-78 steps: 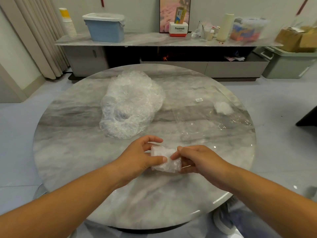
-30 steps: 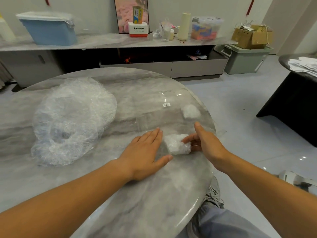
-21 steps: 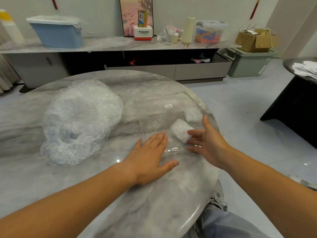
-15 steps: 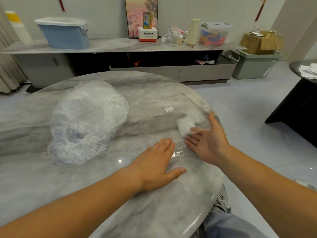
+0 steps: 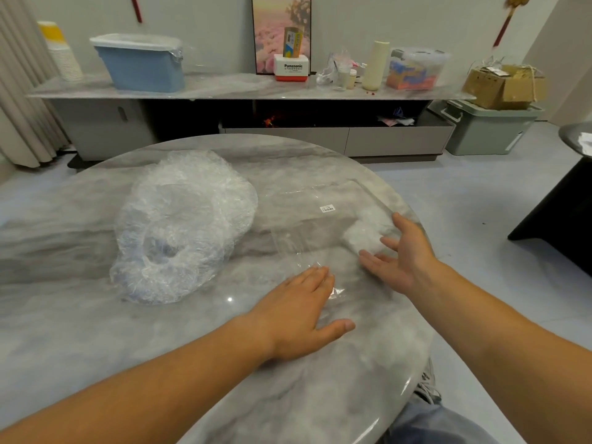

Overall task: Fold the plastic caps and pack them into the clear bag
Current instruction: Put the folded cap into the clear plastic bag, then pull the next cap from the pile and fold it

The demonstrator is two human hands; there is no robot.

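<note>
I read the left hand [image 5: 299,317] flat, fingers released, pressing the clear bag [image 5: 320,227] onto the tabletop [image 5: 96,331]; right hand [image 5: 405,259] fingers released, touching the folded cap [image 5: 363,239].

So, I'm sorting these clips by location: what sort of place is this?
Probably a home living or dining room: a round marble-look table, a long low cabinet along the wall, a framed picture propped on it, and curtains.
</note>
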